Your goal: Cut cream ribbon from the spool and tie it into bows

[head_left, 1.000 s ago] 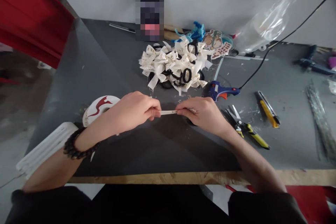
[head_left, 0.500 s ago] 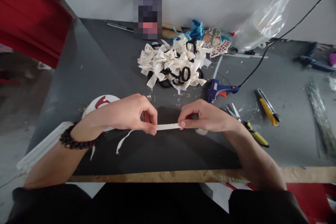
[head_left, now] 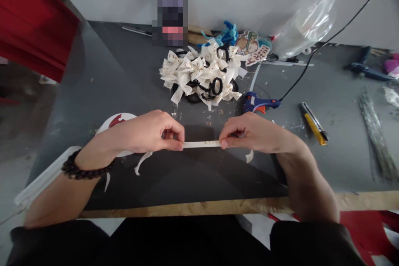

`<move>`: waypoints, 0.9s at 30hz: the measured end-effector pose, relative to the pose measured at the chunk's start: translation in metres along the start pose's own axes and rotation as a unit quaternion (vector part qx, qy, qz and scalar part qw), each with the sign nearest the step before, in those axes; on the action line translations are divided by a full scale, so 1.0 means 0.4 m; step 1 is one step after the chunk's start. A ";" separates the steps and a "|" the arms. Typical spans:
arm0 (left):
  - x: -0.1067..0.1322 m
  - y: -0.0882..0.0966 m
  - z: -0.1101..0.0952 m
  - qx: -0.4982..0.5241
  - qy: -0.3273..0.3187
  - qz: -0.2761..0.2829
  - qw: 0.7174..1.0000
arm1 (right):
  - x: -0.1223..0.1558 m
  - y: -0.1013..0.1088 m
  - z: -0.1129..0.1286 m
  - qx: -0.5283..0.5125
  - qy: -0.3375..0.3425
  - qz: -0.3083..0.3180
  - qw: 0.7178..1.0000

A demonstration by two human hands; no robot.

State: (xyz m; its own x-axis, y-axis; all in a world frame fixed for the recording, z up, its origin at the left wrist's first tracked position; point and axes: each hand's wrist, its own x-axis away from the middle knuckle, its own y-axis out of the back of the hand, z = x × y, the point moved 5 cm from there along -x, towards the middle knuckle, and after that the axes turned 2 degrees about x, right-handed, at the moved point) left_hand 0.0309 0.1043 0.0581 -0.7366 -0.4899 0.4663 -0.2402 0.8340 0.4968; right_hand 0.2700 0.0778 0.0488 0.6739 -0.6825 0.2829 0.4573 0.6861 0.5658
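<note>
A narrow white ribbon (head_left: 202, 144) with gold lettering is stretched between my two hands, just above the dark tabletop. My left hand (head_left: 157, 132) pinches it between thumb and fingers, and a loose white end hangs below that hand. At the other side my right hand (head_left: 249, 134) pinches the ribbon too, with a short curled end showing beneath. Partly covered by my left forearm lies a round white spool (head_left: 107, 121) with a red mark. Beyond the hands sits a heap of white ribbon bows (head_left: 193, 68) with black hair ties among them.
A blue glue gun (head_left: 260, 102) with a black cord stands behind my right hand. Farther right lie a yellow box cutter (head_left: 314, 124) and a bundle of thin wires (head_left: 377, 137). At the back are blue fuzzy pieces (head_left: 229, 33) and a clear plastic bag (head_left: 307, 23).
My right hand has slid rightward, so a longer stretch of ribbon shows between the hands and its lettering is visible. The right forearm now covers the yellow-handled cutters. The view has shifted slightly.
</note>
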 end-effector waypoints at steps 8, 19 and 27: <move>0.022 0.030 0.048 -0.054 0.057 0.026 0.997 | 0.021 0.030 -0.032 0.020 -0.038 -0.028 0.999; 0.024 0.024 0.044 -0.017 -0.007 0.091 0.996 | 0.024 0.024 -0.010 0.019 0.023 0.061 0.998; 0.018 0.032 0.060 -0.009 -0.009 0.121 0.993 | 0.037 0.044 -0.019 0.052 0.005 0.060 0.997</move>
State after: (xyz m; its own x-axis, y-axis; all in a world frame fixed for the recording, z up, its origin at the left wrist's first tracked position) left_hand 0.0075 0.1174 0.0502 -0.7827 -0.2715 0.5600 -0.0436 0.9215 0.3859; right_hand 0.2924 0.0819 0.0572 0.7265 -0.5936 0.3462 0.3105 0.7330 0.6052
